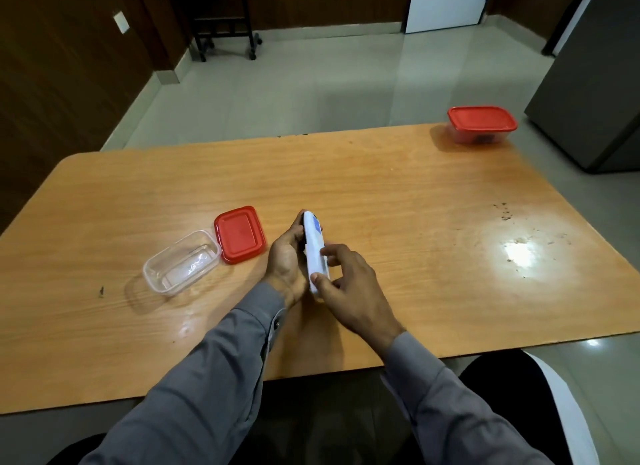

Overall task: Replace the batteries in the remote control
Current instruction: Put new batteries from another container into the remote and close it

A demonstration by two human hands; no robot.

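A white remote control (314, 248) stands on its long edge above the middle of the wooden table (415, 201), its small screen end pointing away from me. My left hand (287, 260) cups it from the left with the fingers curled round its far side. My right hand (346, 284) pinches its near end between thumb and fingers. No batteries show in this view, and the remote's back is hidden by my left palm.
An open clear plastic container (181, 262) lies left of my hands, with its red lid (240, 234) beside it. A second container with a red lid on (481, 124) sits at the table's far right corner. A grey cabinet (595, 83) stands beyond the right edge.
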